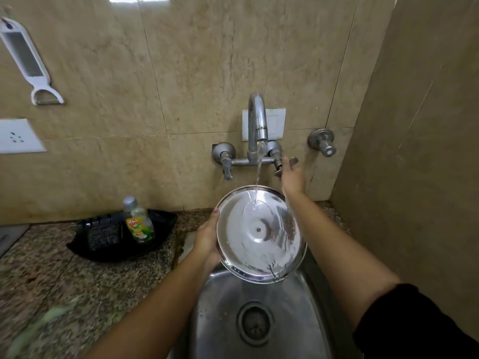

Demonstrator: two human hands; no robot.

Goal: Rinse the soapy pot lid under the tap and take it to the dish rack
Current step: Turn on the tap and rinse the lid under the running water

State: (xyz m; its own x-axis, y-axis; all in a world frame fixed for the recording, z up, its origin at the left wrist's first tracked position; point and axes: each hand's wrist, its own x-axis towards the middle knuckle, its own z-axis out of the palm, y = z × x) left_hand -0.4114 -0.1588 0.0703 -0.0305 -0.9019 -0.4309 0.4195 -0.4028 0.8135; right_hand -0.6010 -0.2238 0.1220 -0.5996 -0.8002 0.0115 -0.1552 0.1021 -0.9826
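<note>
The round steel pot lid [261, 234] is tilted over the steel sink [223, 320], its inner side facing me. My left hand [207, 242] grips its left rim. Water from the tap [257, 120] falls onto the lid's upper part and spreads over it. My right hand [291, 174] reaches past the lid to the right tap handle [281, 165] on the wall, fingers closed around it. No dish rack is in view.
A black tray [103, 252] on the granite counter left of the sink holds a dish soap bottle [138, 221] and a scrubber. A second valve [322, 142] sticks out of the wall at right. A side wall stands close on the right.
</note>
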